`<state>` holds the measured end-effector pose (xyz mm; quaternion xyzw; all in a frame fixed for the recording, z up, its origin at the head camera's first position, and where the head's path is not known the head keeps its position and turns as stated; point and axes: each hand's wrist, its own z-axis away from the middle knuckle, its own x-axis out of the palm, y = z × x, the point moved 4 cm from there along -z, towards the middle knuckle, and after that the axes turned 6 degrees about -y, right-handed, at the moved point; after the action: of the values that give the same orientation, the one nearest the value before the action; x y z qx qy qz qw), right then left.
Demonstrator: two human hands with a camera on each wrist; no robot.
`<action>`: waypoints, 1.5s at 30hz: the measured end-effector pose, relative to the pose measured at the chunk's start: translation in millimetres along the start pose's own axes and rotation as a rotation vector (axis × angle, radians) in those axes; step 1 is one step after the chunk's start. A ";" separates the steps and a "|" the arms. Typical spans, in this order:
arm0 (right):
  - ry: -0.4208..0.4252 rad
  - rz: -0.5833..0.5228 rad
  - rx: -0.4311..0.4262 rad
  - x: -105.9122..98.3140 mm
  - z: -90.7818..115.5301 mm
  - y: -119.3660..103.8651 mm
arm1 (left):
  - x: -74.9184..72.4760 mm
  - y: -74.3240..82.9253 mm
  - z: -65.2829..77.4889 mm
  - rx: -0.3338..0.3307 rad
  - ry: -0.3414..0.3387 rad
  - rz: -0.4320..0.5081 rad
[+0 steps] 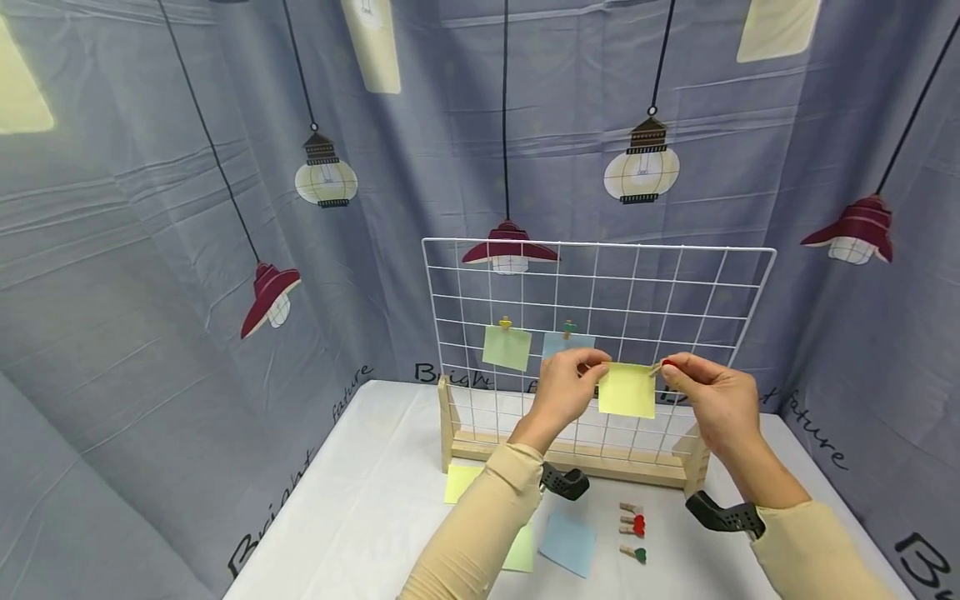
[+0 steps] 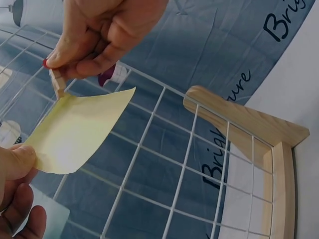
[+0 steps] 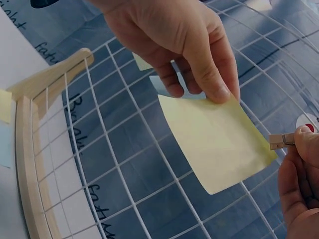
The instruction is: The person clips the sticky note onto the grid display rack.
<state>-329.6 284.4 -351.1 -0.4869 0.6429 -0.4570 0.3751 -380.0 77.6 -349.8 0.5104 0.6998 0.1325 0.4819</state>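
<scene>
Held up before the white wire grid point(image 1: 600, 244) is a yellow paper note point(image 1: 627, 393). Its upper left corner is pinched between the thumb and fingers of my left hand point(image 1: 564, 390). My right hand point(image 1: 726, 404) grips a small wooden clothespin point(image 3: 281, 141) with a red ornament, its tip right at the note's upper right corner. Left of my hands, a pale green note point(image 1: 507, 348) hangs on the grid from a yellow-topped clip point(image 1: 506, 322). Beside it hangs a blue note point(image 1: 562, 342) under a green-topped clip point(image 1: 568, 327), partly hidden behind my left hand.
A wooden stand point(image 1: 570, 461) carries the grid on the white table point(image 1: 360, 492). In front lie a blue note point(image 1: 568, 543), a yellow note point(image 1: 461, 481), a green note point(image 1: 520, 552) partly under my left sleeve, and several small clothespins point(image 1: 633, 531). A printed curtain point(image 1: 420, 167) surrounds the table.
</scene>
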 end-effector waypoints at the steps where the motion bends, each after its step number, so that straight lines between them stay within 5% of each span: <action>1: 0.000 0.004 -0.005 0.2 -1.4 -1.2 | 0.3 1.7 -1.2 0.007 0.008 0.000; 22: -0.014 -0.047 -0.087 0.3 -23.5 -10.6 | 4.2 10.7 -14.8 -0.021 0.125 0.035; 26: 0.005 -0.003 -0.090 0.5 -26.5 -11.1 | 3.6 14.0 -16.5 -0.020 0.134 0.009; 37: -0.008 -0.095 -0.129 6.3 -31.2 -15.3 | 4.3 21.2 -19.9 -0.010 0.174 -0.087; 45: 0.036 0.204 -0.110 8.8 -32.5 -21.2 | 3.4 26.5 -20.1 0.002 0.198 -0.176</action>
<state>-355.9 280.8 -321.4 -0.4308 0.7197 -0.3891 0.3808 -380.8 98.4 -323.7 0.4321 0.7862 0.1388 0.4194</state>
